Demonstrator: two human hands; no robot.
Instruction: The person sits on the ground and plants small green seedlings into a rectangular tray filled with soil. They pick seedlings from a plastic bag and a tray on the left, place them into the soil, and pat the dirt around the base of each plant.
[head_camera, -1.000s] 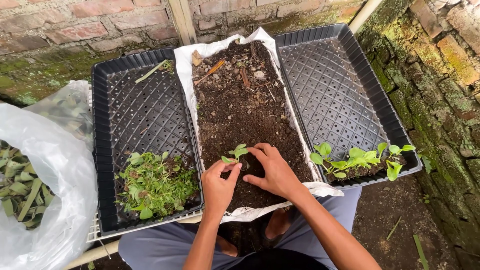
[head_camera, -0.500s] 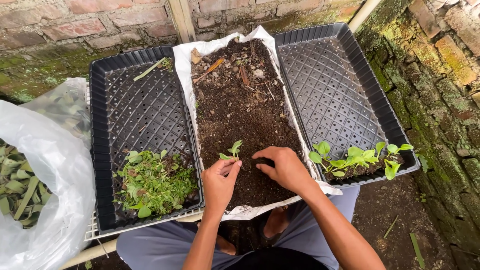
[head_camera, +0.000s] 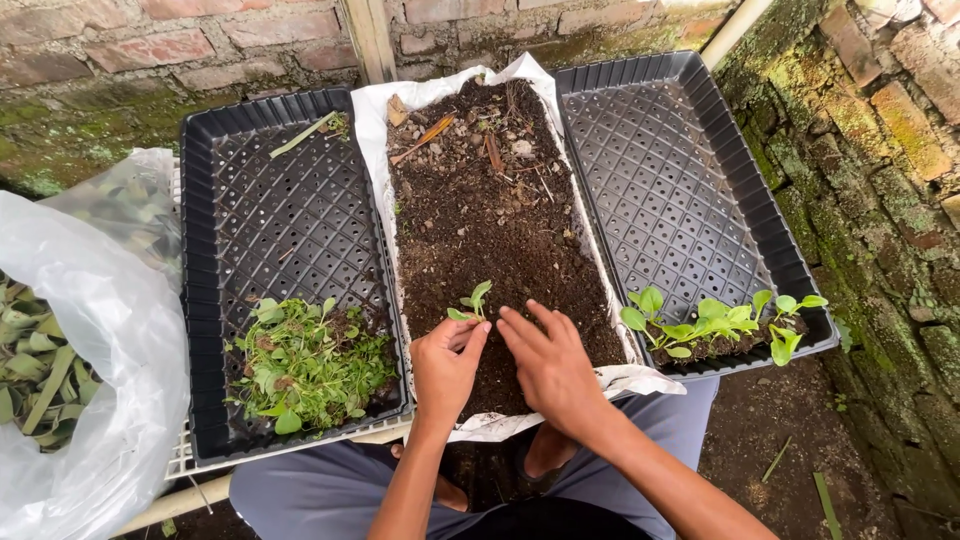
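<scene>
Right hand (head_camera: 548, 365) moved back beside seedling (head_camera: 472, 303), fingers spread; left hand (head_camera: 447, 362) pinching its stem

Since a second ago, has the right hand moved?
Yes. The right hand slid back from beside the seedling toward the near edge of the soil.

A single camera sits on the person's head and looks steeply down and slightly forward, close over the work. The lap and forearms enter from the bottom edge, so the far end of the scene — a brick wall (head_camera: 200, 40) — lies along the top. The white sack of soil (head_camera: 490, 200) runs straight up the middle, with one black tray (head_camera: 200, 250) to its left and another (head_camera: 700, 150) to its right. A mossy wall (head_camera: 880, 220) closes the right edge. No second view exists to share anything.
</scene>
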